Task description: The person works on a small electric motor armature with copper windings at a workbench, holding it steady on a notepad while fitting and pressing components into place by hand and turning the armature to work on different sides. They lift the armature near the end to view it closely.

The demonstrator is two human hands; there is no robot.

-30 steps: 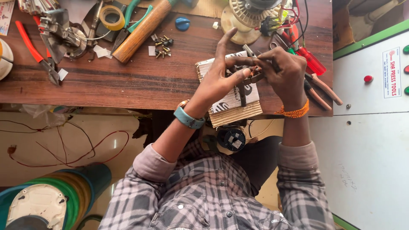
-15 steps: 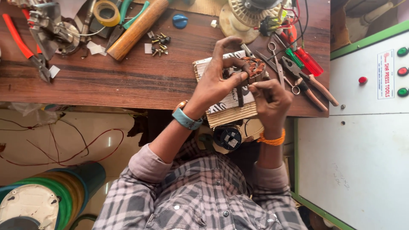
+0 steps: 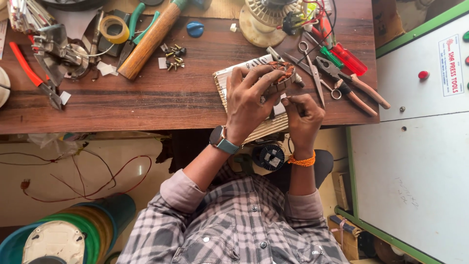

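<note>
My left hand, with a watch on its wrist, grips a round copper-wound coil from above and holds it over a thick stack of paper on the wooden bench. My right hand, with an orange thread band on its wrist, sits just below the coil. Its fingertips are pinched together at the coil's near edge. What they pinch is too small to make out.
Scissors, pliers and a red screwdriver lie right of the coil. A wooden-handled hammer, tape roll, loose screws and red-handled pliers lie to the left. A white cabinet stands at right, a wire spool on my lap.
My right hand has come down from the coil's far right side to its near edge, closer to my body. My left hand stays closed over the coil.
</note>
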